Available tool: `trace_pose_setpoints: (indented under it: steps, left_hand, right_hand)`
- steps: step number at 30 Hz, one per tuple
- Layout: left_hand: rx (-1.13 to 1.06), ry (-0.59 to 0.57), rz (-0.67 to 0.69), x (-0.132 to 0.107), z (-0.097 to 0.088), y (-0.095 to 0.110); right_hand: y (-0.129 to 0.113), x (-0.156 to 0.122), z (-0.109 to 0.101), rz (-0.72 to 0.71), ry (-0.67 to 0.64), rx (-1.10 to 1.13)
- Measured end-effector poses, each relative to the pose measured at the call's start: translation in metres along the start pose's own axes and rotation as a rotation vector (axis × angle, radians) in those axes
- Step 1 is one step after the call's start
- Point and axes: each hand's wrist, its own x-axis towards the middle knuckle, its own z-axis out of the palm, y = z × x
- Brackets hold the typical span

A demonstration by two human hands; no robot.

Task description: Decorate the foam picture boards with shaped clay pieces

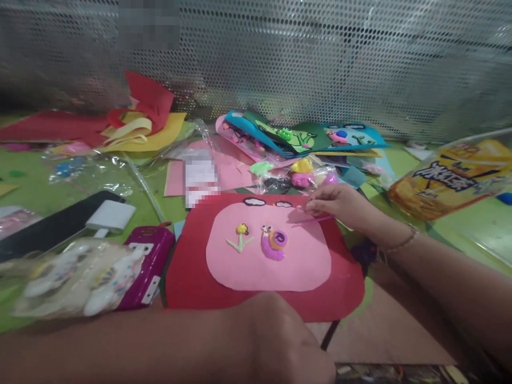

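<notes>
My right hand (330, 205) is closed in a pinch over the upper right of a red card (192, 272). A thin pink stick (312, 220) runs out from under its fingers, and a tiny pale bit shows at the fingertips. On the card lies a pink paper panel (236, 277). It bears a purple clay snail (274, 246) and a yellow clay flower (241, 229) with a pale stem. White cloud shapes with dark outlines (255, 202) lie along the panel's top edge. My left hand (284, 341) is curled at the card's front edge; its fingertips and anything in them are hidden.
At left are a phone (60, 226), a white plug (111, 216), a purple case (150, 256) and a clear pouch (80, 282). Clay packets (302, 180) and decorated cards (296, 133) lie behind. A drink bag (452, 178) stands right. Perforated metal (280, 53) rises behind.
</notes>
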Motion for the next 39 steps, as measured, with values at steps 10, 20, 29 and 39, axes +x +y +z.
trace_pose_setpoints:
  steps: [10,20,29,39]
  left_hand:
    - [-0.022,-0.094,-0.031,0.001,0.003,-0.002]
    - [-0.025,-0.105,-0.044,-0.001,0.001,-0.002]
    - [-0.024,-0.118,-0.04,0.001,0.001,-0.002]
    - [-0.021,-0.11,-0.036,0.0,-0.001,0.0]
  right_hand:
    - [-0.007,-0.006,0.002,-0.002,-0.086,-0.035]
    - [-0.004,-0.002,0.004,0.018,-0.049,0.105]
    - [-0.012,-0.003,0.005,-0.137,0.065,-0.133]
    - [-0.003,0.002,-0.001,-0.22,0.146,-0.434]
